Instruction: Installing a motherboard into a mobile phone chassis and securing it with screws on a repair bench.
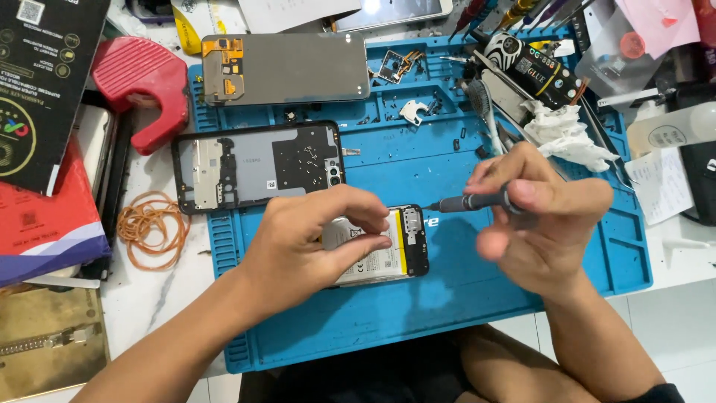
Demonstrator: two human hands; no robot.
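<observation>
Counting across the blue work mat [462,283], we find three phone parts: one opened phone [395,246] near the mat's middle, one black frame [257,166] at its left edge, one grey screen panel [287,69] above. Our left hand [306,250] grips the opened phone, fingers curled over it. Our right hand [548,224] pinches one screwdriver [470,202], tip touching the phone's top edge. One bundle of rubber bands [153,224] lies left of the mat.

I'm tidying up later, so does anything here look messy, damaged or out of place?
Tiny loose screws lie scattered on the dark phone back cover, not in a tray. A crumpled white tissue sits among the tools on the blue rubber work mat. Nothing looks broken.
</observation>
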